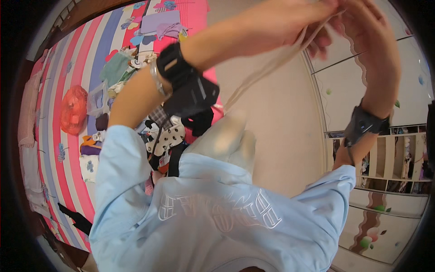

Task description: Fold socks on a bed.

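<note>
Both my arms are raised in front of me, and my hands meet at the upper right of the view, blurred and partly cut off by the top edge. A pale doubled cord or thin strap [263,73] hangs from them, slanting down to the bed edge by my knees. One strand runs up into my left hand [292,25]. Another reaches the fingers of my right hand [365,22]. The fingers overlap, so the exact grip is partly hidden. What the cord's lower end joins cannot be made out.
A striped bed [76,64] lies left, bearing heaped clothes [166,136], a red plastic bag [73,110], a clear plastic container [98,100] and a flat lilac item [159,22]. Right stands a white wardrobe [343,98] with open shelves [380,156]. Pale floor [278,119] runs between them. Black devices [190,91] are strapped to my forearms.
</note>
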`<action>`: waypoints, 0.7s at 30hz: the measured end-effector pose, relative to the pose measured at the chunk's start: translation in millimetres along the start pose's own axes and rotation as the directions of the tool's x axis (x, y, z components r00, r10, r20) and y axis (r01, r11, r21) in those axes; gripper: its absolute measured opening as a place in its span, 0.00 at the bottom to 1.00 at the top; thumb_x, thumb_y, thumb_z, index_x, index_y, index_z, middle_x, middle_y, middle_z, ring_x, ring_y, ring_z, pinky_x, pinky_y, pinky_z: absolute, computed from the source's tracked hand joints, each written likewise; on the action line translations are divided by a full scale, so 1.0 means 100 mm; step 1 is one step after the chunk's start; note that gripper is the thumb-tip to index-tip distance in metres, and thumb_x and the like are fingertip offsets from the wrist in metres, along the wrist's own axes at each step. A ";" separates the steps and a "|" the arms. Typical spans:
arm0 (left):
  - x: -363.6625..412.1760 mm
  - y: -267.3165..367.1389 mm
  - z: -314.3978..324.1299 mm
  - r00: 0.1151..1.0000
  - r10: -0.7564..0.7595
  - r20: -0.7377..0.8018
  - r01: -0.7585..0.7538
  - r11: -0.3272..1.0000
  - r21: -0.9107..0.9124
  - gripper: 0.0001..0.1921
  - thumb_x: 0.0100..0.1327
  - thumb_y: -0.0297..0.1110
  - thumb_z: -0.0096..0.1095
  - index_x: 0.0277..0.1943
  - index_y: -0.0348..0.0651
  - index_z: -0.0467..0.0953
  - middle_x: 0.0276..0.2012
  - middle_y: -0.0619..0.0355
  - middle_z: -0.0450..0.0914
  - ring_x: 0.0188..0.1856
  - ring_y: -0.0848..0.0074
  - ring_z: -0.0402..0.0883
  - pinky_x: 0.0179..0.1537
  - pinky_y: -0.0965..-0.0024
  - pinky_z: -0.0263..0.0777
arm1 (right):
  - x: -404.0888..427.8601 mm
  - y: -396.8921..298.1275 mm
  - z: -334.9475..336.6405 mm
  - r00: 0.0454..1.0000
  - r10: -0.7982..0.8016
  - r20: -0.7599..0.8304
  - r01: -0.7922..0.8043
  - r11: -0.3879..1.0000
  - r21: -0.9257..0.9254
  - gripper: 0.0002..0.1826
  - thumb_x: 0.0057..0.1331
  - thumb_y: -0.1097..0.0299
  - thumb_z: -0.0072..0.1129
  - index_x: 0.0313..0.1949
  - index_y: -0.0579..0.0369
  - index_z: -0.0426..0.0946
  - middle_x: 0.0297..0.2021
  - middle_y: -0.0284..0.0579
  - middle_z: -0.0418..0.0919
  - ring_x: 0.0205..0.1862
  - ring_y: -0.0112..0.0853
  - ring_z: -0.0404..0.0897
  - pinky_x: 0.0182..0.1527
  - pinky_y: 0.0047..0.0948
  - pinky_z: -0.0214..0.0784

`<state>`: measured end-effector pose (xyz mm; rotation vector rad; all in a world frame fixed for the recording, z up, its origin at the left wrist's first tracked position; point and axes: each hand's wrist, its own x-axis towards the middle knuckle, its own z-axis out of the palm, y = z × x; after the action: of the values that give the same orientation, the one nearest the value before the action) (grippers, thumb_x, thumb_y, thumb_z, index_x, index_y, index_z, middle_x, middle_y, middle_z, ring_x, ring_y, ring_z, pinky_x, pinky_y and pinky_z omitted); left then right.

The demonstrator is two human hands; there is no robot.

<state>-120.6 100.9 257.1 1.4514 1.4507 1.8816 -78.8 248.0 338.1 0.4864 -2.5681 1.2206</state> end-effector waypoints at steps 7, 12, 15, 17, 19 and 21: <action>-0.38 -0.82 0.13 0.974 -0.202 -0.104 0.115 0.834 -0.540 0.19 0.70 0.47 0.45 0.37 0.37 0.71 0.24 0.68 0.58 0.26 0.83 0.56 0.30 0.80 0.54 | -0.44 0.71 -0.02 0.997 -0.065 -0.047 0.079 0.881 0.466 0.08 0.64 0.72 0.51 0.39 0.63 0.76 0.29 0.40 0.76 0.31 0.23 0.72 0.35 0.20 0.62; -0.72 -1.01 0.11 0.953 -0.204 -0.224 0.093 0.899 -0.427 0.17 0.70 0.45 0.44 0.33 0.40 0.69 0.24 0.67 0.62 0.29 0.82 0.62 0.37 0.79 0.61 | -0.86 1.28 0.22 0.982 0.183 -0.035 -0.100 0.676 0.730 0.08 0.60 0.74 0.53 0.39 0.65 0.73 0.31 0.43 0.74 0.35 0.28 0.73 0.41 0.24 0.63; -0.74 -1.03 0.13 0.868 -0.177 -0.465 -0.084 0.869 -0.488 0.16 0.71 0.43 0.43 0.30 0.42 0.68 0.29 0.61 0.72 0.34 0.77 0.70 0.51 0.71 0.65 | -1.11 1.50 0.61 0.923 0.382 0.045 -0.229 0.452 0.862 0.08 0.61 0.74 0.53 0.39 0.63 0.72 0.33 0.48 0.79 0.35 0.30 0.78 0.44 0.24 0.70; -0.74 -0.99 0.16 0.939 -0.106 -0.326 -0.146 0.736 -0.661 0.16 0.71 0.41 0.42 0.33 0.40 0.71 0.38 0.53 0.77 0.43 0.73 0.73 0.61 0.61 0.60 | -1.24 1.68 0.88 0.916 0.330 0.227 -0.334 0.319 0.887 0.08 0.61 0.75 0.54 0.40 0.63 0.73 0.36 0.49 0.79 0.38 0.30 0.77 0.45 0.24 0.68; -0.79 -1.07 0.17 0.945 -0.112 -0.306 -0.132 0.727 -0.673 0.16 0.71 0.42 0.43 0.36 0.39 0.72 0.42 0.51 0.77 0.44 0.73 0.73 0.60 0.63 0.60 | -1.25 1.66 1.02 0.891 0.354 0.283 -0.393 0.293 0.872 0.09 0.61 0.74 0.55 0.40 0.62 0.73 0.36 0.47 0.78 0.38 0.30 0.77 0.45 0.24 0.67; -0.82 -1.13 0.16 0.952 -0.118 -0.283 -0.116 0.717 -0.688 0.17 0.70 0.43 0.43 0.38 0.38 0.73 0.45 0.48 0.77 0.45 0.74 0.73 0.59 0.64 0.59 | -1.24 1.61 1.06 0.883 0.420 0.210 -0.384 0.388 0.837 0.08 0.61 0.74 0.54 0.40 0.61 0.73 0.34 0.43 0.78 0.38 0.30 0.77 0.45 0.25 0.68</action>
<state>-105.4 93.0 117.6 0.8007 0.6609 2.3641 -39.8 283.3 115.5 -0.0582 -1.8479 2.6917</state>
